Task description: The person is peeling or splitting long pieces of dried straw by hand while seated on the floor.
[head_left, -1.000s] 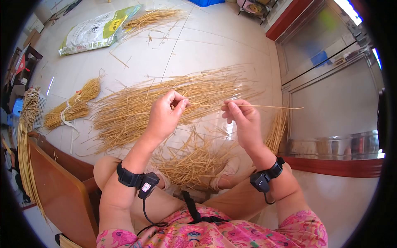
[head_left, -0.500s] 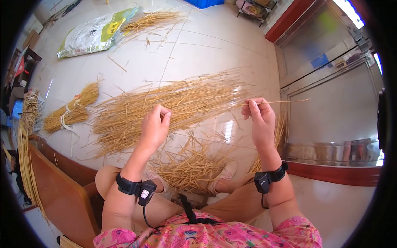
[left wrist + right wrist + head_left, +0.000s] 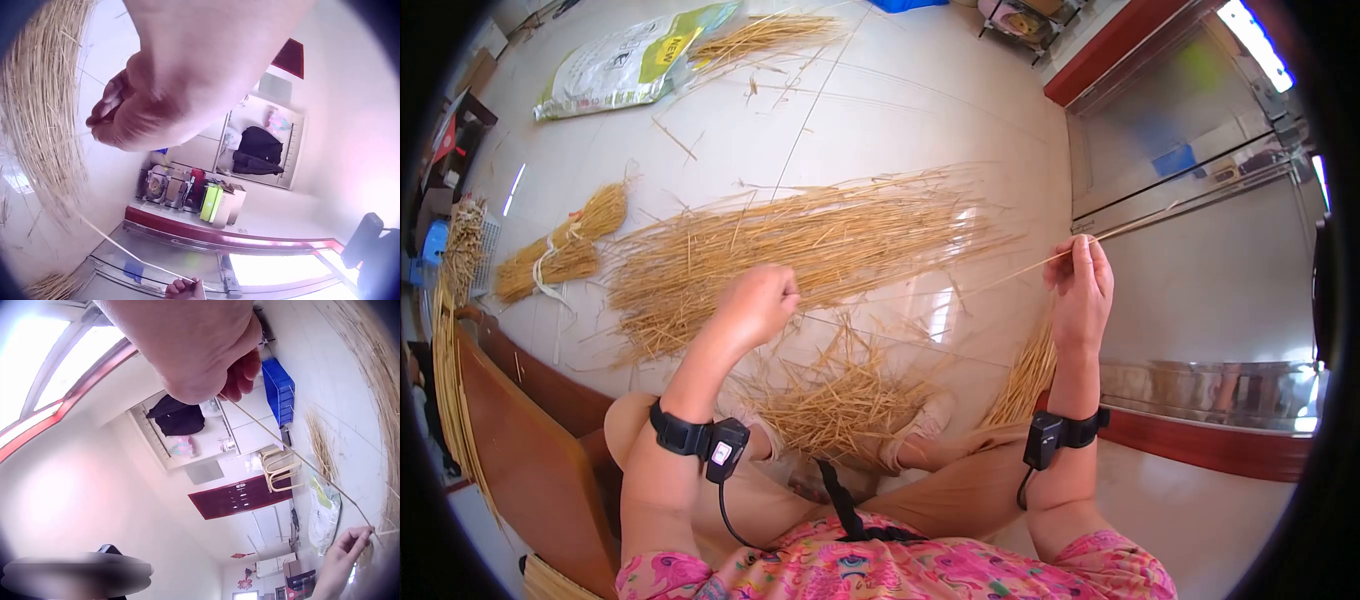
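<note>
One long thin straw (image 3: 1022, 271) (image 3: 128, 251) (image 3: 292, 452) stretches between the two hands above the floor. At its left end the left hand (image 3: 758, 305) (image 3: 140, 115) (image 3: 342, 557) grips it with curled fingers, back of the hand upward in the head view. The right hand (image 3: 1082, 295) (image 3: 185, 290) (image 3: 240, 374) pinches the straw between thumb and fingertips, and its other end sticks out past the fingers to the right. Below and beyond the hands lies a wide layer of loose straw (image 3: 800, 240) on the tiles.
Short straw pieces (image 3: 840, 405) are heaped between the feet. A tied straw bundle (image 3: 565, 245) and a printed sack (image 3: 615, 68) lie on the floor to the left. A wooden seat (image 3: 530, 440) stands at the left, a metal-framed door (image 3: 1200, 290) at the right.
The hands have moved apart, the left one leftward and a little nearer the body, the right one to the right. The left hand has turned over, and the straw's right end has swung upward.
</note>
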